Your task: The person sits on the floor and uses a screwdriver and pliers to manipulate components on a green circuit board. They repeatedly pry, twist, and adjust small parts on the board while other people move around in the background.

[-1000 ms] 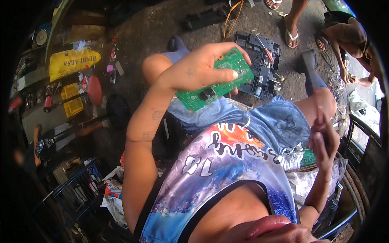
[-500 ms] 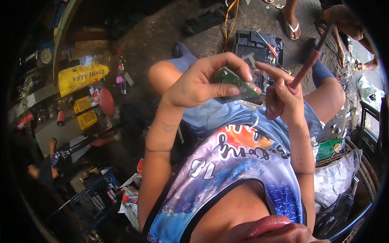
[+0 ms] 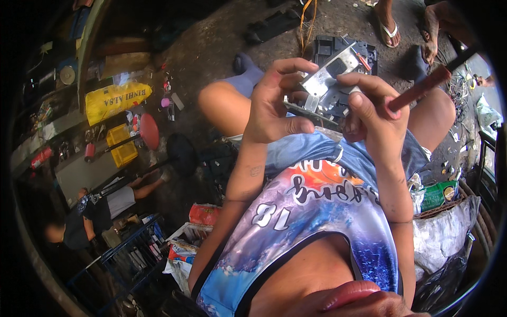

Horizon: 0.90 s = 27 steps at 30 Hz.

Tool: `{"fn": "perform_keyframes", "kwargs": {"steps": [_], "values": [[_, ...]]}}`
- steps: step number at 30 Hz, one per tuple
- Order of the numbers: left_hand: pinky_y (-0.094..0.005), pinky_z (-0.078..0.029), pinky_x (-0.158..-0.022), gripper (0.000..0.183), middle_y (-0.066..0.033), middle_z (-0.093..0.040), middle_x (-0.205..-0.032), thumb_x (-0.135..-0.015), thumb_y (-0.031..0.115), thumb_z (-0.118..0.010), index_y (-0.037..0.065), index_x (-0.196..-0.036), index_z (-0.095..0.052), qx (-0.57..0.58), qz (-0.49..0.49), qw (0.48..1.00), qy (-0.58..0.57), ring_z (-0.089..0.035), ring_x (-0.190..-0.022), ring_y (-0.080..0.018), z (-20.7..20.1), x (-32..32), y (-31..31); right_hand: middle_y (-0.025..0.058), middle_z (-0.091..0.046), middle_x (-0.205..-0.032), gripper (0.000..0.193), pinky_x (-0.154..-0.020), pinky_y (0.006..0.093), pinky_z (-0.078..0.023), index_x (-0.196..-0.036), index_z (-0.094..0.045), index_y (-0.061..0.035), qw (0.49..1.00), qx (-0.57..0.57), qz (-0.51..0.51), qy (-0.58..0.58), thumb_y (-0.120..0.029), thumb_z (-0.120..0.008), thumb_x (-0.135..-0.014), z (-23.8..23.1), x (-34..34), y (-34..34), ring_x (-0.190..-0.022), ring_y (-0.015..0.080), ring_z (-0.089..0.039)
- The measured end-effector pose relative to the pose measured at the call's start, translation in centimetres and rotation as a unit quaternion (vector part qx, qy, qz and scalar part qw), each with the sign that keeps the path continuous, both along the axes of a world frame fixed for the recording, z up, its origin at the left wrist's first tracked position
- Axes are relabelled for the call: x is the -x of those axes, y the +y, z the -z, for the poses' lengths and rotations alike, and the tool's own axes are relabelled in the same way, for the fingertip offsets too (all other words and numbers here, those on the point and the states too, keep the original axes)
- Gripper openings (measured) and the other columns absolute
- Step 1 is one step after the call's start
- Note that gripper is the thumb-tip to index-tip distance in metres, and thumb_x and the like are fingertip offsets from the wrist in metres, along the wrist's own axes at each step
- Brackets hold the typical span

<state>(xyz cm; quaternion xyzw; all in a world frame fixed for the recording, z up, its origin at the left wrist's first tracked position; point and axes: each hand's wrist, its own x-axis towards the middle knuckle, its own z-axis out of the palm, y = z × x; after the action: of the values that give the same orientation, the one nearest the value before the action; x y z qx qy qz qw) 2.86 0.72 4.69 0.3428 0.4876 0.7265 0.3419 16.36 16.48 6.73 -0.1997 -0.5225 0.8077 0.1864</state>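
Observation:
A bent silver metal bracket (image 3: 319,83), with cut-outs and part of a circuit assembly at its lower edge, is held up over my lap. My left hand (image 3: 268,103) is closed on its left side, thumb below and fingers above. My right hand (image 3: 377,105) touches the bracket's right end with thumb and forefinger. That hand also keeps hold of a red-handled tool (image 3: 422,89), which points up and right and has a dark shaft; its tip is too unclear to name. Beyond the bracket, a black plastic housing (image 3: 328,46) lies on the ground, partly hidden by it.
A red-handled screwdriver (image 3: 363,62) lies on the housing. Another person's sandalled foot (image 3: 390,34) stands at the far right. Tangled wires (image 3: 458,113) lie right of my knee. Left are a yellow sack (image 3: 117,101), a yellow crate (image 3: 120,143) and another person (image 3: 100,214).
The part in my hands has been turned, so its silver metal side shows where the green circuit board faced before. My right hand has moved onto it, and the tool has tilted further right.

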Motion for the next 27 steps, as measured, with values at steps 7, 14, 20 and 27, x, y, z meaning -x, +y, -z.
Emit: {"fn": "perform_keyframes", "kwargs": {"steps": [7, 14, 20, 27], "values": [[-0.0252, -0.056, -0.077, 0.073, -0.0116, -0.070, -0.103, -0.067, 0.009, -0.095, 0.001, -0.125, -0.052, -0.104, -0.090, 0.988, 0.068, -0.070, -0.091, -0.0156, 0.9, -0.8, 0.3, 0.0012, -0.068, -0.079, 0.029, -0.050, 0.0178, -0.036, -0.112, -0.072, 0.0021, 0.993, -0.098, -0.008, 0.071, -0.011, -0.080, -0.087, -1.3, 0.2, 0.6, -0.058, 0.0003, -0.051], [-0.0283, -0.052, -0.063, 0.041, -0.0121, -0.069, -0.084, -0.068, 0.005, -0.092, 0.000, -0.101, -0.067, -0.205, -0.075, 0.953, 0.210, -0.067, -0.074, -0.0179, -0.1, 0.1, 1.0, 0.0022, -0.071, -0.086, 0.029, -0.060, 0.0190, -0.045, -0.113, -0.073, 0.0009, 0.992, -0.114, -0.005, 0.044, -0.013, -0.079, -0.089, -3.2, 0.4, 0.9, -0.071, 0.0030, -0.058], [-0.0313, -0.055, -0.068, 0.019, -0.0115, -0.068, -0.084, -0.072, 0.001, -0.085, 0.003, -0.089, -0.077, -0.214, -0.091, 0.952, 0.200, -0.068, -0.079, -0.0240, -0.6, -0.7, 0.2, -0.0083, -0.050, -0.072, 0.058, -0.058, 0.0183, -0.035, -0.120, -0.069, -0.0013, 0.938, -0.312, -0.127, -0.084, -0.038, -0.087, -0.079, -3.6, -0.8, 4.9, -0.070, 0.0004, -0.046], [-0.0323, -0.054, -0.070, 0.014, -0.0115, -0.066, -0.085, -0.075, 0.001, -0.081, 0.002, -0.089, -0.078, -0.235, -0.112, 0.936, 0.237, -0.067, -0.080, -0.0260, 0.1, 0.2, -0.8, 0.0114, -0.056, -0.079, 0.056, -0.060, 0.0297, -0.039, -0.105, -0.063, 0.0070, 0.750, -0.644, -0.122, -0.090, -0.048, -0.065, -0.094, -5.4, -7.8, 11.8, -0.065, 0.0182, -0.052]]}}
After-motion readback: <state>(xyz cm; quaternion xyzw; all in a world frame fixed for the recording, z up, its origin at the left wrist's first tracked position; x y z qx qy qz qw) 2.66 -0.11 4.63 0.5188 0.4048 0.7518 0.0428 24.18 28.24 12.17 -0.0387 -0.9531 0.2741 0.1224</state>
